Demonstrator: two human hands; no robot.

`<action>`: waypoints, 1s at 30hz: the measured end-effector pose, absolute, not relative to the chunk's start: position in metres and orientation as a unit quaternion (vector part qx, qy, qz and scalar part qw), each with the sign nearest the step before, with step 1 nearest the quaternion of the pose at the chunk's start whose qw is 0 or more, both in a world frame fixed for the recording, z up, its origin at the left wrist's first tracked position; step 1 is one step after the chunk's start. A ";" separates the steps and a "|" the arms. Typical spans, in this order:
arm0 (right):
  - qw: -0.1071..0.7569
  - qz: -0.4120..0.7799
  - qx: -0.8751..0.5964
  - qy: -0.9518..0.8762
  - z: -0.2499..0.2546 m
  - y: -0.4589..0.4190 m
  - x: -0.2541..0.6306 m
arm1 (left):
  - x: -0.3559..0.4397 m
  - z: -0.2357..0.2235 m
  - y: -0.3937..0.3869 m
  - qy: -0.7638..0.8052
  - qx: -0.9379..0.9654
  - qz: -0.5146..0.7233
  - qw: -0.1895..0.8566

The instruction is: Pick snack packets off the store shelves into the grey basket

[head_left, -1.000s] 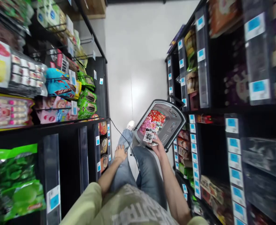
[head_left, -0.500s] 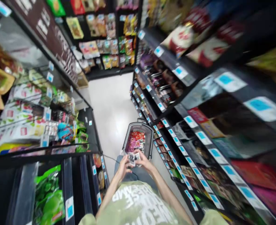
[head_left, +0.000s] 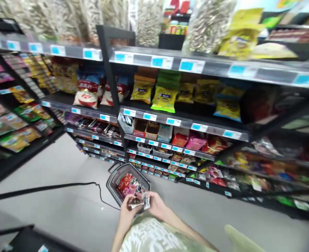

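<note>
My left hand (head_left: 128, 207) is closed around a small dark-and-clear packet (head_left: 135, 202), just over the near end of a grey shopping basket (head_left: 114, 178). In my right hand (head_left: 156, 204) a small white-and-black packet (head_left: 146, 201) is pinched, right beside the other one. Whether the two packets are joined cannot be made out. Inside the basket lie red packets (head_left: 125, 182), pink packets (head_left: 129, 190) and black-and-white ones (head_left: 139, 187). The basket's near end is partly hidden behind my hands.
Shelves with price tags (head_left: 157, 62) run along the front and right, holding yellow snack bags (head_left: 165, 98), red-and-white bags (head_left: 87, 95) and open boxes. More hanging packets (head_left: 20, 138) are at the left. A dark cord (head_left: 65, 186) crosses above the pale floor (head_left: 57, 168).
My view has swung right, from down the aisle to facing the right-hand shelves. Both hands still hold the packets over the basket, and the packets are now spread apart more.
</note>
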State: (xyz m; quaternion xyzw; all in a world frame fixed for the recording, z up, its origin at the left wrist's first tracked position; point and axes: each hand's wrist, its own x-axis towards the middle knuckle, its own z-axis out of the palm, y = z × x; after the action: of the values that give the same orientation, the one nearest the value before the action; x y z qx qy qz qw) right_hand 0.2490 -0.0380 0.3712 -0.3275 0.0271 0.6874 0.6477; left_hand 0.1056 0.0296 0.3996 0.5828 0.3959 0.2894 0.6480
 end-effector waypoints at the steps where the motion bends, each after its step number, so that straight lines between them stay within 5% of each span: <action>1: 0.663 0.676 -0.314 0.068 0.369 -0.036 0.246 | 0.107 0.406 0.037 0.373 0.619 0.296 0.625; 9: 0.694 0.659 -0.259 0.134 0.392 -0.045 0.217 | 0.106 0.418 0.075 0.217 0.770 0.247 0.547; 15: 0.788 0.516 -0.310 0.124 0.399 -0.063 0.199 | 0.117 0.419 0.071 0.169 0.785 0.205 0.559; 25: 0.846 0.381 -0.363 0.086 0.408 -0.069 0.183 | 0.114 0.422 0.061 0.219 0.605 0.122 0.756; 30: 0.816 0.397 -0.419 0.027 0.419 -0.061 0.185 | 0.107 0.425 0.061 0.191 0.596 0.088 0.775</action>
State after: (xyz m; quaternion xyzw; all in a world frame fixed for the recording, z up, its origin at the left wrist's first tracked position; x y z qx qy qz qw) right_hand 0.1851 -0.0606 0.4187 -0.4190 0.0267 0.3974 0.8160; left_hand 0.1067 0.0615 0.4252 0.5962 0.1911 0.0884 0.7747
